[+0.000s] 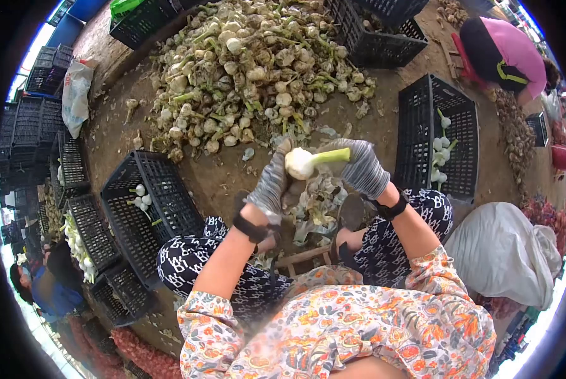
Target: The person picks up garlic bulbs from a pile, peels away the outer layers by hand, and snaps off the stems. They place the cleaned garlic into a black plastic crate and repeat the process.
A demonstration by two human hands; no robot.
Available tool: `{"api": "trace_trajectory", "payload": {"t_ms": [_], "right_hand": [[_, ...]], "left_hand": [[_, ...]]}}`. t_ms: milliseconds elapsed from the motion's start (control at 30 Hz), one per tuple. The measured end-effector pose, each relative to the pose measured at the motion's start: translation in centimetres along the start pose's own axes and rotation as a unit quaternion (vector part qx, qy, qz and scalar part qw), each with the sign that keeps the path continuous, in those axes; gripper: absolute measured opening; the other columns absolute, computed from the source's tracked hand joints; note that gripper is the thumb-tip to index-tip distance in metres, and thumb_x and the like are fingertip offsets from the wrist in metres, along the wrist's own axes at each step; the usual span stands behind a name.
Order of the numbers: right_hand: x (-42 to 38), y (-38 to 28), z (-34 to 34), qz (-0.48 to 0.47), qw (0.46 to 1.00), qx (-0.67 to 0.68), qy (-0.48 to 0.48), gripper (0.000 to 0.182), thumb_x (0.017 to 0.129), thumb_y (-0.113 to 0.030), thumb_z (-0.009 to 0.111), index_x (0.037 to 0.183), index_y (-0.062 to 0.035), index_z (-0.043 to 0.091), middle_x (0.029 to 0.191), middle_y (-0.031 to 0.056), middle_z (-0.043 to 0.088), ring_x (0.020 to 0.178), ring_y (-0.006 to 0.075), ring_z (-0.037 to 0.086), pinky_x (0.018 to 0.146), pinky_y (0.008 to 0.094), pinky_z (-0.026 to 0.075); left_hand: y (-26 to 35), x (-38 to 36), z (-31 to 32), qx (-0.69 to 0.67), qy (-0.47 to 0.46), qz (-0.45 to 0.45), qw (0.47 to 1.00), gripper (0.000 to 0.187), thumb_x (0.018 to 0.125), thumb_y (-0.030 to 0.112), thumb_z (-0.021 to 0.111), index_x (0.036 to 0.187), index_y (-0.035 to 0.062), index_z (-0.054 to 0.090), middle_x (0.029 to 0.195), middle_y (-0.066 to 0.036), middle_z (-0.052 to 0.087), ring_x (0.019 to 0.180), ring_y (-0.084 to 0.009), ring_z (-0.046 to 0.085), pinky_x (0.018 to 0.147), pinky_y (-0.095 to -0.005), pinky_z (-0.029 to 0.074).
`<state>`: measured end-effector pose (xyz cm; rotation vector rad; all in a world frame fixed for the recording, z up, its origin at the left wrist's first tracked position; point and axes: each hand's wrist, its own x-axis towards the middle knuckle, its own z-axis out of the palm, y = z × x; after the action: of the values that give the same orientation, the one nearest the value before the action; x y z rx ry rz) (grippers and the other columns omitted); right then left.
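Note:
A garlic bulb (300, 164) with a white, cleaned head and a thick green stem sits between my two hands, its stem pointing right. My left hand (274, 180), in a grey striped glove, grips the bulb end. Curled at the stem end is my right hand (362, 168), in a matching glove, closed against the stem; its fingertips are partly hidden. Below lie loose garlic skins (319, 205) between my feet. Ahead rises a large heap of unpeeled, soil-marked garlic (245, 69).
Black crates with a few white bulbs stand on my left (147, 215) and right (438, 142). More crates (365, 38) are behind the heap. A white sack (504, 252) is by my right knee. One person (510, 47) bends at upper right; another (55, 284) is at left.

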<state>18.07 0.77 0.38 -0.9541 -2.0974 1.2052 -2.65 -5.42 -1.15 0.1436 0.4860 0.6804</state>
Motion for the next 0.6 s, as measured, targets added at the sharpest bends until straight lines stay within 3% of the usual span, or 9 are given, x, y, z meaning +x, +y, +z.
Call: {"api": "trace_trajectory", "payload": {"t_ms": [33, 100, 200, 267, 300, 367, 467, 500, 600], "right_hand": [[-0.3, -0.4, 0.2, 0.031, 0.999, 0.02, -0.006, 0.023, 0.074, -0.007, 0.065, 0.097, -0.0052, 0.064, 0.079, 0.0089, 0.065, 0.069, 0.0119, 0.059, 0.064, 0.0258, 0.046], [-0.2, -1.0, 0.5, 0.084, 0.993, 0.075, -0.033, 0.021, 0.075, -0.007, 0.065, 0.096, -0.0049, 0.064, 0.08, 0.0081, 0.065, 0.072, 0.0113, 0.059, 0.064, 0.0261, 0.046], [-0.1, -1.6, 0.4, 0.155, 0.97, 0.178, -0.06, 0.024, 0.076, -0.009, 0.066, 0.099, -0.0051, 0.062, 0.087, 0.0054, 0.064, 0.081, 0.0094, 0.057, 0.07, 0.0255, 0.046], [-0.2, -1.4, 0.1, 0.179, 0.959, 0.209, -0.072, 0.03, 0.075, -0.01, 0.068, 0.104, -0.0054, 0.06, 0.092, 0.0044, 0.063, 0.084, 0.0088, 0.056, 0.073, 0.0252, 0.046], [-0.1, -1.0, 0.4, 0.15, 0.962, 0.221, -0.052, 0.033, 0.075, -0.011, 0.068, 0.106, -0.005, 0.058, 0.094, 0.0045, 0.063, 0.085, 0.009, 0.056, 0.074, 0.025, 0.046], [0.0, -0.1, 1.3, 0.091, 0.965, 0.245, -0.01, 0.04, 0.075, -0.014, 0.069, 0.111, -0.0041, 0.054, 0.097, 0.0047, 0.062, 0.086, 0.0094, 0.056, 0.076, 0.0247, 0.045], [0.0, -0.2, 1.4, 0.123, 0.948, 0.294, 0.007, 0.045, 0.075, -0.017, 0.069, 0.114, -0.0026, 0.05, 0.101, 0.0057, 0.061, 0.088, 0.0104, 0.055, 0.077, 0.0259, 0.045], [0.5, -0.9, 2.6, 0.008, 0.954, 0.292, 0.069, 0.042, 0.076, -0.02, 0.068, 0.111, -0.0022, 0.053, 0.101, 0.0068, 0.061, 0.086, 0.011, 0.056, 0.076, 0.0261, 0.046], [-0.6, -0.9, 3.3, 0.051, 0.945, 0.308, 0.096, 0.04, 0.078, -0.023, 0.067, 0.109, -0.0016, 0.054, 0.098, 0.0073, 0.062, 0.084, 0.011, 0.057, 0.074, 0.0257, 0.047]], "left_hand": [[0.1, 0.1, 0.1, -0.01, 0.035, -0.023, 0.999, 0.048, 0.083, 0.054, 0.049, 0.084, 0.0074, 0.059, 0.056, 0.0, 0.052, 0.038, -0.009, 0.044, 0.03, -0.0209, 0.031], [-0.8, 2.8, -0.5, 0.037, 0.202, 0.052, 0.977, 0.048, 0.083, 0.055, 0.048, 0.084, 0.0075, 0.059, 0.056, 0.0, 0.053, 0.039, -0.0097, 0.046, 0.029, -0.0214, 0.031], [-1.1, 2.2, -1.1, -0.006, 0.184, 0.054, 0.981, 0.047, 0.084, 0.052, 0.048, 0.092, 0.0069, 0.057, 0.074, -0.005, 0.06, 0.054, -0.0136, 0.056, 0.037, -0.0238, 0.041], [-1.0, 2.7, 1.1, 0.033, 0.218, 0.214, 0.952, 0.048, 0.085, 0.052, 0.046, 0.097, 0.0068, 0.057, 0.082, -0.007, 0.062, 0.06, -0.0154, 0.059, 0.041, -0.0252, 0.044], [-0.8, 2.3, 2.0, 0.0, 0.19, 0.247, 0.95, 0.054, 0.085, 0.052, 0.046, 0.109, 0.0041, 0.051, 0.09, -0.01, 0.061, 0.072, -0.0173, 0.061, 0.058, -0.0258, 0.053], [-0.7, 1.9, 2.5, 0.009, 0.175, 0.252, 0.952, 0.055, 0.084, 0.054, 0.045, 0.107, 0.0037, 0.052, 0.091, -0.01, 0.062, 0.072, -0.0176, 0.061, 0.056, -0.0261, 0.053], [-1.3, 2.5, 3.6, 0.014, 0.222, 0.294, 0.93, 0.056, 0.085, 0.056, 0.043, 0.101, 0.0033, 0.055, 0.085, -0.008, 0.062, 0.066, -0.0145, 0.06, 0.049, -0.0242, 0.049], [-1.3, 2.0, 4.7, 0.022, 0.218, 0.294, 0.93, 0.056, 0.086, 0.055, 0.042, 0.1, 0.0029, 0.056, 0.083, -0.007, 0.062, 0.063, -0.0132, 0.059, 0.046, -0.0231, 0.047], [-1.8, 2.2, 5.0, 0.048, 0.258, 0.308, 0.914, 0.058, 0.087, 0.055, 0.038, 0.097, 0.0016, 0.057, 0.078, -0.007, 0.062, 0.058, -0.012, 0.058, 0.041, -0.022, 0.044]]}}
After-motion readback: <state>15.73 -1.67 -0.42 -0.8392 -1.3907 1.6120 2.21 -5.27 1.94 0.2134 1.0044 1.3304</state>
